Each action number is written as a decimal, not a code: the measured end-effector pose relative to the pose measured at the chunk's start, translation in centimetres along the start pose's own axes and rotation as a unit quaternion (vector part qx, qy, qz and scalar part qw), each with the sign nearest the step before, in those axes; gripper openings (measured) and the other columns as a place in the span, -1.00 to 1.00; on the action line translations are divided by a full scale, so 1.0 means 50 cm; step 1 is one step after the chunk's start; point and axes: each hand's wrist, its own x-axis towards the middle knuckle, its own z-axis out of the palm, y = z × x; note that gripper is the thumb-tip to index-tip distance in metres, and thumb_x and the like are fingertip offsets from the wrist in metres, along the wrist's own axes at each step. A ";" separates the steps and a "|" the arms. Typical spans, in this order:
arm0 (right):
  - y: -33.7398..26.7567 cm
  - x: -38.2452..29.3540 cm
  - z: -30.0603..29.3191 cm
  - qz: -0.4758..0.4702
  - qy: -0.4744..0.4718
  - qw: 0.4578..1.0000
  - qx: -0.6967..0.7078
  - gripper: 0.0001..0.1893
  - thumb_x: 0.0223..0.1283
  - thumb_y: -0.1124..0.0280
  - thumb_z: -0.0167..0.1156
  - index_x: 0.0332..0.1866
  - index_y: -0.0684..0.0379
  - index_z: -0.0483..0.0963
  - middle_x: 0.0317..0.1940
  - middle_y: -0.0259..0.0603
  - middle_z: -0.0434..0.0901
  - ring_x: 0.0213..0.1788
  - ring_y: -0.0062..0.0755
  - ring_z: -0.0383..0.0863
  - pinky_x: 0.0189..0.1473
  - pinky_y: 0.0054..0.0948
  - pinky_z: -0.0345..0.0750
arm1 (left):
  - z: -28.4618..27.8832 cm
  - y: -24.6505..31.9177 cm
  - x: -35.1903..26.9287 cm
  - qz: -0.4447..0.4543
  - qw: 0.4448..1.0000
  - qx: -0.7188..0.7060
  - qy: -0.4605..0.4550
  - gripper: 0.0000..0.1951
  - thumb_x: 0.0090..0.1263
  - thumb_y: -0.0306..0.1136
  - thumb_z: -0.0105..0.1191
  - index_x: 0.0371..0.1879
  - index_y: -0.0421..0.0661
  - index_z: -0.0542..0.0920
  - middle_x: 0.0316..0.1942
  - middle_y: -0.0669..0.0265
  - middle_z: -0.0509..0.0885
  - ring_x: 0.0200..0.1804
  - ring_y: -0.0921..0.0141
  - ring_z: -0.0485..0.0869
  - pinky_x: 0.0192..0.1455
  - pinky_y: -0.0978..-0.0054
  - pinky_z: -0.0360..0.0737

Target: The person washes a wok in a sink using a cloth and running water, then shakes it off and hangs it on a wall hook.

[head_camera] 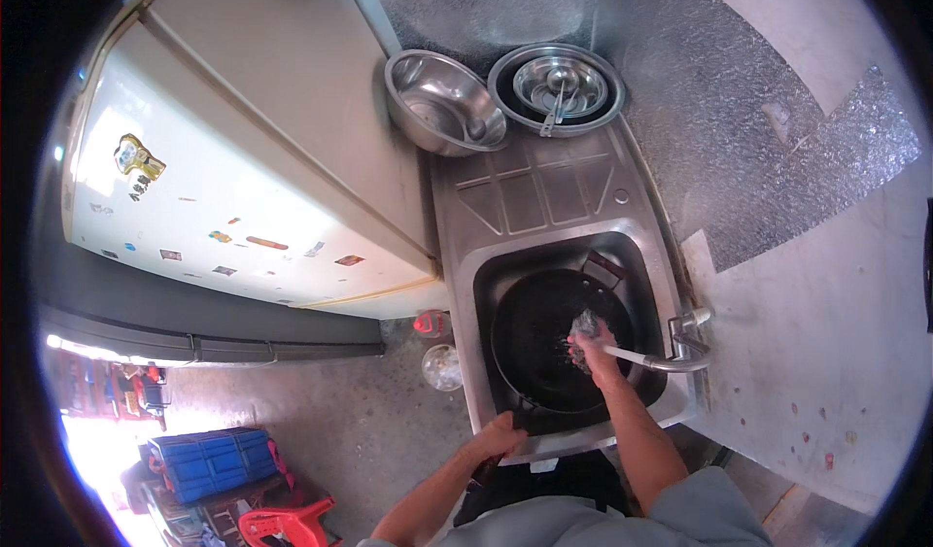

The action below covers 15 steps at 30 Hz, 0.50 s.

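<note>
A black frying pan (pixel 547 336) lies in the stainless steel sink (pixel 576 237), with a small dark helper handle at its far side. My left hand (pixel 501 436) grips the pan's long handle over the sink's near left edge. My right hand (pixel 594 350) holds a steel wool scourer (pixel 585 325) over the right part of the pan's inside. The spout of the faucet (pixel 667 363) reaches from the wall over my right hand. Water seems to fall on the hand and scourer.
Beyond the sink, a metal basin (pixel 437 110) leans by the white refrigerator (pixel 219 183); nested bowls with a ladle (pixel 557 99) stand beside it on the drainboard (pixel 547 190). A red-capped bottle (pixel 431 323) and a round container (pixel 442 368) are left of the sink. A red plastic stool (pixel 288 525) is at lower left.
</note>
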 end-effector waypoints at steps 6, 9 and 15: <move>-0.075 -0.052 0.085 -0.445 0.050 0.826 -0.342 -0.69 0.16 0.38 0.31 -0.01 0.22 0.50 0.02 -0.06 0.40 0.00 -0.08 0.52 0.05 -0.20 0.52 | -0.003 -0.013 0.008 0.007 1.000 -0.007 0.015 -0.83 0.27 -0.42 0.13 -0.46 -0.16 0.42 -0.69 0.35 0.44 -0.71 0.48 0.42 -0.72 0.43 0.37; -0.181 -0.173 0.137 -0.514 0.012 0.803 -0.302 -0.70 0.15 0.46 0.29 -0.02 0.25 0.49 0.02 -0.05 0.40 0.01 -0.08 0.53 0.05 -0.24 0.53 | -0.006 -0.005 0.008 0.015 1.000 -0.010 0.007 -0.81 0.27 -0.40 0.15 -0.48 -0.16 0.43 -0.69 0.36 0.44 -0.72 0.48 0.43 -0.73 0.43 0.37; -0.327 -0.380 0.193 -0.578 -0.041 0.781 -0.233 -0.71 0.06 0.61 0.27 -0.06 0.28 0.49 -0.08 -0.05 0.51 -0.04 -0.10 0.58 0.02 -0.30 0.54 | -0.015 -0.044 0.022 0.023 1.000 0.009 0.010 -0.76 0.21 -0.32 0.10 -0.52 -0.28 0.52 -0.71 0.20 0.54 -0.68 0.34 0.54 -0.61 0.31 0.47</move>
